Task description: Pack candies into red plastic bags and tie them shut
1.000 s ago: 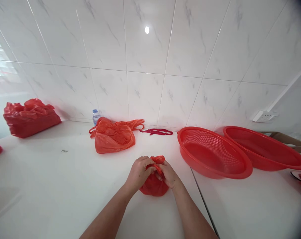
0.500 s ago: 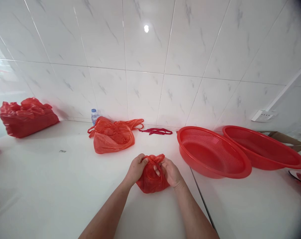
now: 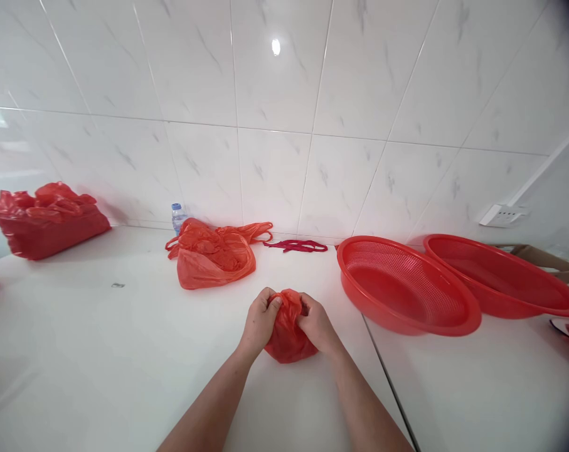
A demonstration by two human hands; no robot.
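I have the small red bag (image 3: 290, 342) between my hands on the near middle of the worktop (image 3: 124, 370), left of the near basin (image 3: 406, 320) and nearer me than the loose orange bag (image 3: 197, 276). My left hand (image 3: 257, 323) is mostly closed, thumb and fingers pinching the left side of its bunched top; my right hand (image 3: 318, 325) is half curled, fingertips at the top's right side, though I cannot tell how much film they grip.

The film looks thin, so I judge a light, even pinch with the finger pads handles it best, not the nails. The left pinch is best held steady while the right fingers work the folds, with the bag's weight left on the worktop so the top isn't strained.

Compared with the frame half a second ago, my right fingers no longer show spread beneath a twisted strand; they are drawn in against the top, which now stands fuller between my hands, while my left pinch looks much the same
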